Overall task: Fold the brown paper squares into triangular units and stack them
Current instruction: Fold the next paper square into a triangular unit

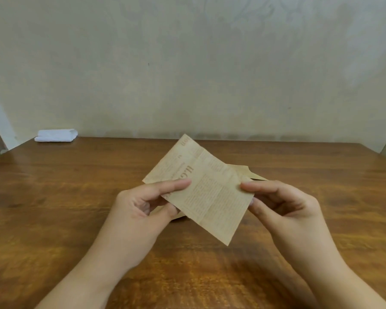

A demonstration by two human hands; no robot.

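The table runs wide and bare-topped left and right of the hands; a paper hangs tilted above its middle, edges free; left hand pinches its left edge, right hand its right; more sheets lie beneath; a white bundle sits far left.

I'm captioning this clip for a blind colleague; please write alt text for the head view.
Two hands, left hand and right hand, pinch a printed brown paper above a wooden table. More brown paper lies beneath; a white bundle sits far left.
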